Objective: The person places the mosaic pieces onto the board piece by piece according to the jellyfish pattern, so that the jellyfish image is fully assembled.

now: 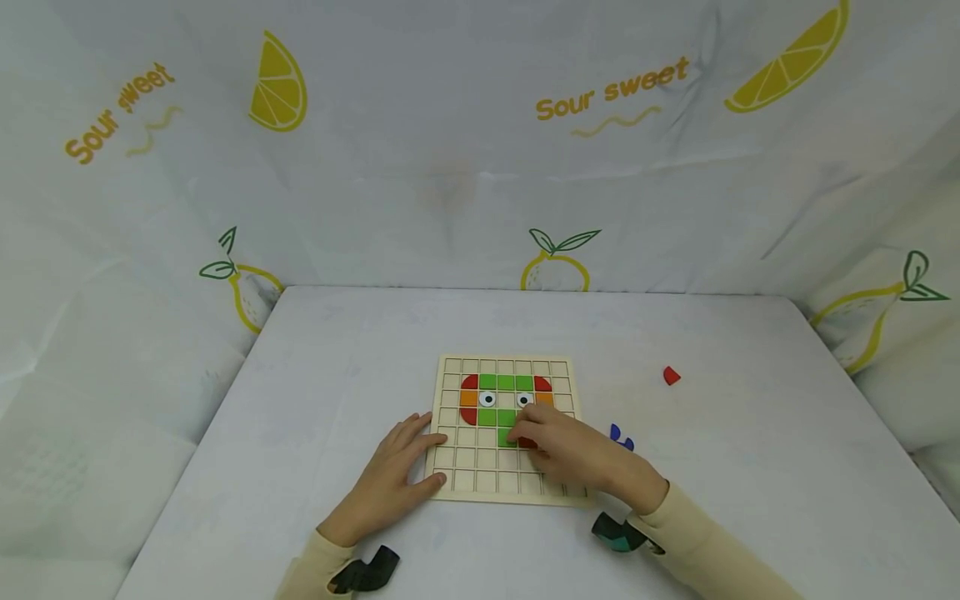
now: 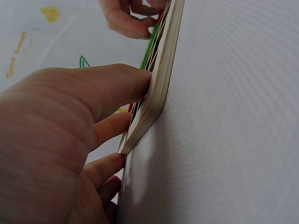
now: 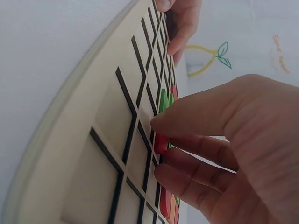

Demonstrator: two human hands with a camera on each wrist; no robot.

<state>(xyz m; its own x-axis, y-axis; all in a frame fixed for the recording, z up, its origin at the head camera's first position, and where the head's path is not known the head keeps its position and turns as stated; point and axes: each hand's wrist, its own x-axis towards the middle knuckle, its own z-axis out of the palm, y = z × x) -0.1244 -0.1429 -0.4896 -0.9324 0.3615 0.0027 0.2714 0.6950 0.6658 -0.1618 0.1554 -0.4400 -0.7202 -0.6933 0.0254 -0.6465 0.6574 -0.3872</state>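
Note:
A square wooden grid board (image 1: 465, 482) lies on the table with colored pieces set in its cells. Green squares (image 1: 506, 382), orange squares (image 1: 468, 398), red quarter-circles (image 1: 469, 382) and two eye pieces (image 1: 487, 399) form a pattern there. My left hand (image 1: 393, 467) rests at the board's left edge, thumb and fingertips touching the frame. Over the right half, my right hand (image 1: 566, 446) has its thumb and fingers around a red quarter-circle piece (image 3: 160, 143) at a cell beside a green square (image 1: 506, 437). That hand partly covers the pieces under it.
Blue pieces (image 1: 616, 432) lie just right of the board, near the right forearm. Farther right and back is a loose red quarter-circle piece (image 1: 671, 376). A white cloth with lemon prints (image 1: 480, 167) hangs behind the table.

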